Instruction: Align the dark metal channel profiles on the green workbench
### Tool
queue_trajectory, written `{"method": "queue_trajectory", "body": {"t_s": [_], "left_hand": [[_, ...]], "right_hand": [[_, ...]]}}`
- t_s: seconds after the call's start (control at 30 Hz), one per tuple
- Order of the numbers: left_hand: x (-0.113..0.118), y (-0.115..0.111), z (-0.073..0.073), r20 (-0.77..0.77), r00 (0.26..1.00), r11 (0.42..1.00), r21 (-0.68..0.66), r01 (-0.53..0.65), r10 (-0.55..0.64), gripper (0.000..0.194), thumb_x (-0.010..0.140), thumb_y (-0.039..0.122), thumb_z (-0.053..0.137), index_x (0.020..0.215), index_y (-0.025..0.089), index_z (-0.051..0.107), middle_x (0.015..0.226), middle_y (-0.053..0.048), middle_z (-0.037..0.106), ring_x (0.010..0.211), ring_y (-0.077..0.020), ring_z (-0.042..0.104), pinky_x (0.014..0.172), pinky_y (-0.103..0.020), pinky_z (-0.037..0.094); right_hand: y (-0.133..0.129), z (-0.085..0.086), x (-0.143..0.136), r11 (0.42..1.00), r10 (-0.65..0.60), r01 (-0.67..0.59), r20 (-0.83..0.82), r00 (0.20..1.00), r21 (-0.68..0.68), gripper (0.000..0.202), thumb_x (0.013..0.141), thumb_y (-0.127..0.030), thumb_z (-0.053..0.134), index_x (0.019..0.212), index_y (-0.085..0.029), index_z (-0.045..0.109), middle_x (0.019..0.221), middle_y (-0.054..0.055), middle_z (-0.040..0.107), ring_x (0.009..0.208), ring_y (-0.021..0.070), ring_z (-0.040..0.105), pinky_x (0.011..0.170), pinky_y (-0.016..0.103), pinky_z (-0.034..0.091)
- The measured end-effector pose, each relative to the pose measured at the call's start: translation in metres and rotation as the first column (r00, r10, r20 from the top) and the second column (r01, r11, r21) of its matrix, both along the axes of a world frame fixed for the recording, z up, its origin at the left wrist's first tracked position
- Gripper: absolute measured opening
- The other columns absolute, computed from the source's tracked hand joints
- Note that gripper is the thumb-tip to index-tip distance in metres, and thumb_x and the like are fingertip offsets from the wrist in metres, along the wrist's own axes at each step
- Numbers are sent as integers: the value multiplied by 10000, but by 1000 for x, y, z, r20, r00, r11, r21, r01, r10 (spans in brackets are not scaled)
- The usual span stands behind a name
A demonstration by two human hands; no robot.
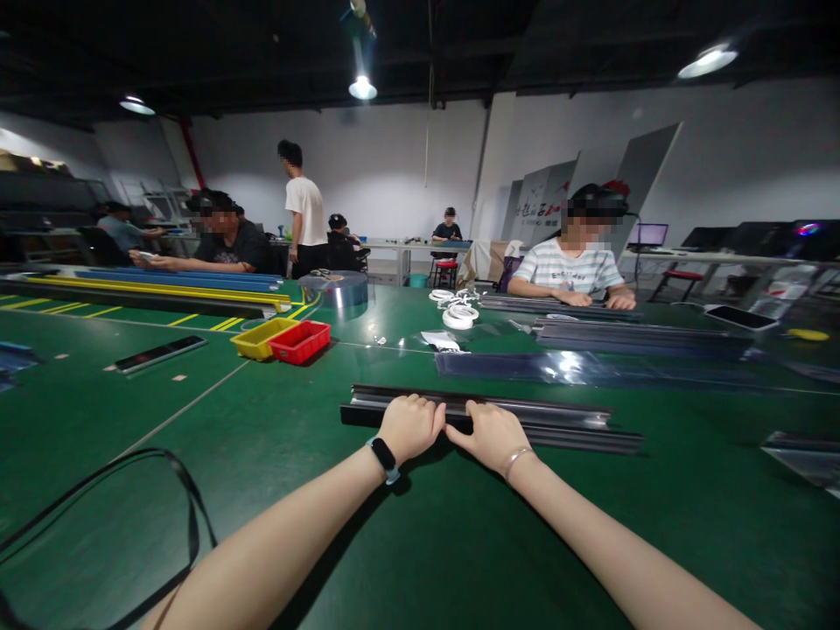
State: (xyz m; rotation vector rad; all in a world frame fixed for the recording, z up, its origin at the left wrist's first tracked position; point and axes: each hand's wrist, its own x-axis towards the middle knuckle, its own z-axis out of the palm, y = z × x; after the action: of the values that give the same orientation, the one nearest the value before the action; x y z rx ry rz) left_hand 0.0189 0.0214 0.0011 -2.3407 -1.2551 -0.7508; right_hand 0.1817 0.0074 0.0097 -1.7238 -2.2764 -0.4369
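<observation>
A long black channel-shaped profile strip (564, 422) lies crosswise on the green table (420, 534) in front of me. My left hand (410, 426) is closed over its middle, thumb along the near edge and fingers curled over the top. Right beside it, my right hand (493, 430) grips the same strip, with the thumb reaching toward the left hand. The fingertips of both hands are partly hidden behind the strip. Beyond it lies a clear plastic strip (499, 366), bright with reflected light.
Farther off are a yellow bin (261, 339), a red bin (300, 341), white coiled rolls (459, 315) and more dark profiles (643, 337). A phone-like black slab (161, 353) lies left. A black cable (187, 490) loops at lower left. A co-worker (570, 271) sits across the table.
</observation>
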Motion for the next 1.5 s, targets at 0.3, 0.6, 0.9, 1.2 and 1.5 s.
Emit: {"method": "queue_trajectory", "body": {"t_s": [0.3, 0.6, 0.9, 1.2, 1.5], "left_hand": [[1, 1, 1, 11, 999, 999, -13, -51, 51, 403, 873, 309, 274, 650, 144, 565, 649, -68, 603, 634, -179, 543, 587, -305, 361], [2, -1, 4, -7, 999, 999, 13, 36, -36, 313, 868, 281, 301, 697, 159, 533, 665, -46, 581, 666, -162, 530, 635, -299, 367], [6, 2, -4, -37, 995, 996, -35, 87, -88, 319, 870, 349, 292, 728, 160, 506, 665, -42, 576, 644, -164, 537, 608, -297, 373], [6, 1, -3, -53, 995, 996, -31, 79, -81, 336, 872, 359, 281, 730, 160, 513, 676, -45, 567, 659, -169, 535, 603, -300, 369], [6, 0, 0, -52, 996, 997, -22, 75, -76, 340, 870, 355, 288, 724, 152, 518, 667, -47, 557, 651, -162, 528, 594, -290, 363]], "right_hand": [[2, 0, 4, 996, 80, -79, -17, 997, 43, 422, 781, -550, 302, 743, -183, 507, 700, 47, 580, 692, 169, 528, 607, 271, 340], [7, -5, 9, 991, 126, -124, -21, 992, 50, 422, 754, -563, 367, 791, -182, 546, 849, 64, 548, 811, 173, 503, 670, 269, 369], [13, -3, 8, 991, 101, -98, 28, 994, -90, 463, 773, -571, 308, 798, -180, 554, 804, 63, 573, 775, 180, 536, 642, 278, 358], [15, -1, 7, 990, 92, -86, 51, 994, -112, 457, 773, -551, 313, 783, -180, 580, 798, 65, 590, 751, 184, 551, 626, 278, 360], [18, -1, 10, 987, 106, -96, 68, 992, -126, 478, 766, -569, 309, 760, -185, 594, 784, 67, 599, 745, 194, 556, 644, 290, 367]]}}
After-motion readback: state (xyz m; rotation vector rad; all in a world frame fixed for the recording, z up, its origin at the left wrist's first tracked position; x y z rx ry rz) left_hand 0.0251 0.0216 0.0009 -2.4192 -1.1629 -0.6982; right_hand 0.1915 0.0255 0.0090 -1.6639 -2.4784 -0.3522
